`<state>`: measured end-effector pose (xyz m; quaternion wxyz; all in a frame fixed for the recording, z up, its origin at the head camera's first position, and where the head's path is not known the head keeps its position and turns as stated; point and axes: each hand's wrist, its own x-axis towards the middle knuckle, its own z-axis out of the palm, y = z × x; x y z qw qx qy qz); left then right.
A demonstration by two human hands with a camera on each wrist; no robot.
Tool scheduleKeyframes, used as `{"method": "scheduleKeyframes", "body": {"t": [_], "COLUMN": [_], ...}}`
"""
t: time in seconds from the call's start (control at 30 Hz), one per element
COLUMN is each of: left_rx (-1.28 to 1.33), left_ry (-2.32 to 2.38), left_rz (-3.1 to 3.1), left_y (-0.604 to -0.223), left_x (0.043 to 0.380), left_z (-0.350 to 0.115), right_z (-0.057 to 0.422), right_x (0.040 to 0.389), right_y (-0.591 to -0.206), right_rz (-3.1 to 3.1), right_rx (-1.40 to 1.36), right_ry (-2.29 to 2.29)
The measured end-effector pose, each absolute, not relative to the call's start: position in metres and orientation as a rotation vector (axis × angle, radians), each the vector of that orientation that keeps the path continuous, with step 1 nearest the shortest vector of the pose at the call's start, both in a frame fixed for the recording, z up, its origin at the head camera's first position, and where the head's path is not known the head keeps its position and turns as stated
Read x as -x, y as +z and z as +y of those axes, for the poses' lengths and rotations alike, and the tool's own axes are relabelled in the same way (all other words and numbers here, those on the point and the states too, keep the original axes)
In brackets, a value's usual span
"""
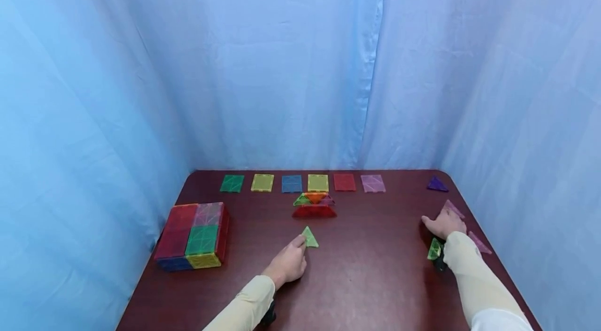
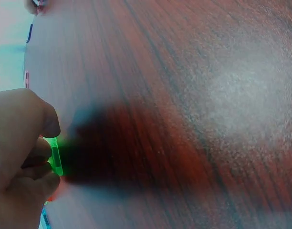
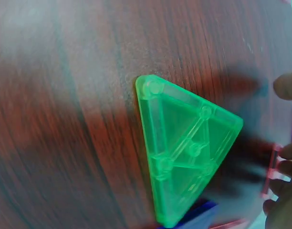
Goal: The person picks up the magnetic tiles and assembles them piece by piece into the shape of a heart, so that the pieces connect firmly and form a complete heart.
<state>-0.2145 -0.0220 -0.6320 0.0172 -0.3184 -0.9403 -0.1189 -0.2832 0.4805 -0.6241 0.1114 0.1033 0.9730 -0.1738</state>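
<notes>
My left hand [image 1: 288, 263] pinches a light green triangular magnetic tile [image 1: 310, 237] above the middle of the table. In the left wrist view, the tile's green edge [image 2: 57, 155] shows between thumb and fingers. Over at the right edge, my right hand [image 1: 446, 225] reaches to a pink triangular tile [image 1: 454, 209], thumb spread away from the fingers. Its fingertips [image 3: 275, 181] are at that tile's edge [image 3: 271, 171]; whether they touch is unclear. Below the right wrist lies another green triangular tile [image 3: 189, 148]. Ahead of the left hand stands a small build with a red base [image 1: 314, 211] and green, orange and purple triangles.
Several square tiles line the back edge, among them a red one [image 1: 345, 182]. A purple triangle [image 1: 437, 184] lies at the back right corner, and another pink triangle [image 1: 479, 243] by the right edge. A multicoloured tile box [image 1: 192, 237] stands at the left.
</notes>
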Motion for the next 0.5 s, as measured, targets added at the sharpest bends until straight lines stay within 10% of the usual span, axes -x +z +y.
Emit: {"method": "scheduleKeyframes", "body": {"t": [0.5], "left_rx": [0.996], "left_ry": [-0.387], "left_rz": [-2.900], "left_y": [-0.631], "left_x": [0.216], "left_z": [-0.025], "right_z": [0.357], "right_x": [0.272], "right_y": [-0.647], "right_rz": [3.113], "right_rx": [0.283], "right_ry": [-0.493]}}
